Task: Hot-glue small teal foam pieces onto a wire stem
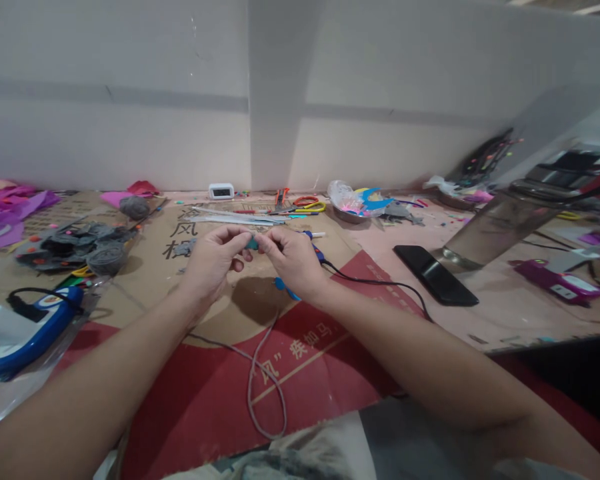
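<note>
Over the cardboard sheet (220,317), my left hand (215,260) and my right hand (295,263) meet fingertip to fingertip. Between them is a small teal piece (253,243), pinched by the thumb and finger of each hand; its exact kind is too small to make out. Just below my right hand lie bright blue pieces (286,289), partly covered by it. Behind the same hand a blue tool with a white tip (318,235) shows in part, joined to a black cable (375,282). A thin grey cord (253,387) lies looped nearer my body.
Scissors with yellow handles (310,208), white strips (235,217) and a small digital clock (221,191) lie at the back. Grey yarn (106,257) and a blue device (55,320) are left. A phone (435,275), a tumbler (490,223) and a purple device (560,281) stand right.
</note>
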`<state>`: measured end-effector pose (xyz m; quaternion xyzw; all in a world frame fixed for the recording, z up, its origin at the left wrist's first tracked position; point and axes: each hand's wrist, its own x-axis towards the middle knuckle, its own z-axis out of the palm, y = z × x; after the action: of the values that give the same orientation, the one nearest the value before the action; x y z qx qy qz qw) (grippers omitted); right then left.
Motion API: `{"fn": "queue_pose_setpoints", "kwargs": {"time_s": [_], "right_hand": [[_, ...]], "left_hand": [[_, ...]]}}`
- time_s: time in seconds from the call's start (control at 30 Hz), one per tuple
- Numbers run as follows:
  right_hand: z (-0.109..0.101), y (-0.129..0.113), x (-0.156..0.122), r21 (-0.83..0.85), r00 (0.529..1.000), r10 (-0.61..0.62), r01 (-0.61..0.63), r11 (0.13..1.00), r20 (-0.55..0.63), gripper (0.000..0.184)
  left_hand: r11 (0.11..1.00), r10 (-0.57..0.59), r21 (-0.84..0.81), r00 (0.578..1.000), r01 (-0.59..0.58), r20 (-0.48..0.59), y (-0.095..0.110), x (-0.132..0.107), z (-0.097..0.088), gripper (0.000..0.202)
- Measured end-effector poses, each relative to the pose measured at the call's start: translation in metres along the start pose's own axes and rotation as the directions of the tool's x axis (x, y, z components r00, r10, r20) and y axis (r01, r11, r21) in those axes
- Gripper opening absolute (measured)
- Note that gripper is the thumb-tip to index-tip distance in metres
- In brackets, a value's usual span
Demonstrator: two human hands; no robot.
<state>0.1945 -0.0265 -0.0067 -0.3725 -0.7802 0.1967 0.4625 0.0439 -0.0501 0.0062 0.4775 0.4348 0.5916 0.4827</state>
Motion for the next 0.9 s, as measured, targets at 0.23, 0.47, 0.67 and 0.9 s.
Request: {"fn": "queue_pose_setpoints", "kwargs": {"time_s": [0.23, 0.47, 0.67, 0.9], "right_hand": [[0.0017, -0.0025, 0.0005, -0.013, 0.999, 0.043, -0.043, 0.999, -0.023, 0.034], [0.0006, -0.0043, 0.0005, 0.053, 0.997, 0.073, -0.071, 0.996, -0.039, 0.034], [-0.0017, -0.0039, 0.0008, 0.085, 0.99, 0.137, -0.134, 0.987, -0.039, 0.034], [-0.0048, 0.004, 0.0027, 0.105, 0.974, 0.224, -0.22, 0.97, -0.024, 0.018]], "left_hand": [[1.0, -0.006, -0.008, 1.0, 0.006, 0.004, -0.0012, 0.0002, 0.0003, 0.02], [1.0, -0.029, 0.006, 0.999, 0.029, 0.016, -0.0014, 0.0008, -0.0002, 0.02], [0.998, -0.056, 0.038, 0.997, 0.054, 0.05, 0.0008, 0.0015, -0.0014, 0.02], [0.994, -0.109, -0.01, 0.988, 0.111, 0.111, 0.001, 0.0009, -0.0026, 0.022]]}}
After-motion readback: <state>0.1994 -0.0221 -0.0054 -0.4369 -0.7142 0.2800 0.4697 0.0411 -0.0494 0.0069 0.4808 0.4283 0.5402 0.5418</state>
